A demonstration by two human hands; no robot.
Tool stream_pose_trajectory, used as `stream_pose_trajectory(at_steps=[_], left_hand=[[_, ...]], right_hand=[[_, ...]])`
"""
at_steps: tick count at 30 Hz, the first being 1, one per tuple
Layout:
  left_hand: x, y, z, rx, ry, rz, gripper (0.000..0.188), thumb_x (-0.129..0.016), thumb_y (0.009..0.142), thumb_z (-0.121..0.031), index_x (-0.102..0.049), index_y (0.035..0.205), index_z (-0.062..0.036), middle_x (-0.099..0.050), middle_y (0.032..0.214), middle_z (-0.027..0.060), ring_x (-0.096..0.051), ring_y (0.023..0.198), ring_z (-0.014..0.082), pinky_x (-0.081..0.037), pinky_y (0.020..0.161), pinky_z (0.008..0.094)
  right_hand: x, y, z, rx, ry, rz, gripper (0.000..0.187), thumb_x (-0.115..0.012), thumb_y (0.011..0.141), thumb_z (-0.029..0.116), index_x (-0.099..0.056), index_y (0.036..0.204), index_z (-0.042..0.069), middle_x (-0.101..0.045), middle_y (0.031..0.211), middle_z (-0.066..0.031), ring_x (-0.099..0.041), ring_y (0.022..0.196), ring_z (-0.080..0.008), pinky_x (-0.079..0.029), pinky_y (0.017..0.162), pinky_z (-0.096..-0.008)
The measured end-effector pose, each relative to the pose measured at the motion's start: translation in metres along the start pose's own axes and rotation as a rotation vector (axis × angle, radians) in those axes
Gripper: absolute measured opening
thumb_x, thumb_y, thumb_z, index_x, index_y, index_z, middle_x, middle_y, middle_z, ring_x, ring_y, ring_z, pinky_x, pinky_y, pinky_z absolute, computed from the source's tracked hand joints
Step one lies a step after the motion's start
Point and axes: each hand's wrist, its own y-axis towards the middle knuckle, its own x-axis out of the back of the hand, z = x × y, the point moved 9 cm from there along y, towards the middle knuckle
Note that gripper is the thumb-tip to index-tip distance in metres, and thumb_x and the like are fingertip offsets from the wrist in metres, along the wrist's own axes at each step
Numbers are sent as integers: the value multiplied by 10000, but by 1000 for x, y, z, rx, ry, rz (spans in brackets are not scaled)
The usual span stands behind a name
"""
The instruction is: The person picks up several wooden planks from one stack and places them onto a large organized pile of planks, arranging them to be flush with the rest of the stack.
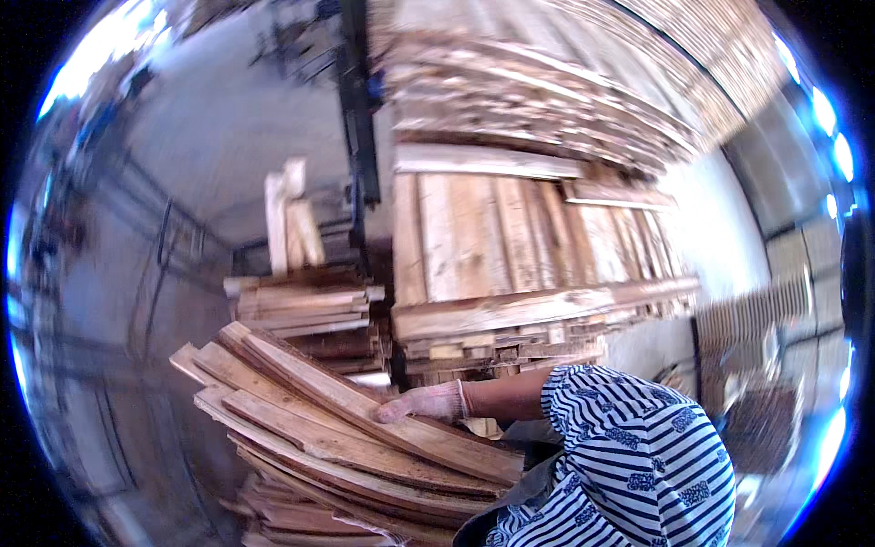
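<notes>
My right hand [421, 402], in a pale knitted glove, reaches across from the right. Its fingers are closed over the upper edge of a long wooden board [337, 383], the top one of several. Beneath it, rough-edged boards [310, 433] lie fanned and overlapping, their far ends pointing to the upper left. Their near ends come close to my dark apron [519, 501]. What bears these boards from below is partly hidden. Of my left hand nothing can be made out; a pale patch at the lower edge is too unclear to name.
Ahead stands a large layered stack of planks [465, 237], with crosswise boards on it. A smaller board pile [305, 305] with upright pieces stands left of it, near a dark metal post [357, 109]. More stacked wood [756, 333] is at the right. Metal frames [169, 232] stand at the left.
</notes>
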Motion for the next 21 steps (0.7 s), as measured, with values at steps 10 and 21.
stream_pose_trajectory(at_steps=[10,21], left_hand=[[-254,-18,117,221,271,482,920,-620,918,-705,-373,1578,-114,-520,1490,147,-564,1283,345,-507,1069,472],[-378,-104,361,622,376,602,913,-612,925,-703,-369,1581,-116,-512,1497,144,-559,1287,343,-512,1058,465]], right_hand=[[98,-230,99,478,258,-371,693,-704,946,527,-599,1379,-4,-715,1247,-130,-704,1056,-206,-544,987,-364],[255,-539,81,619,474,-886,663,-799,884,476,-629,1318,4,-736,1119,-146,-738,928,-205,-617,851,-355]])
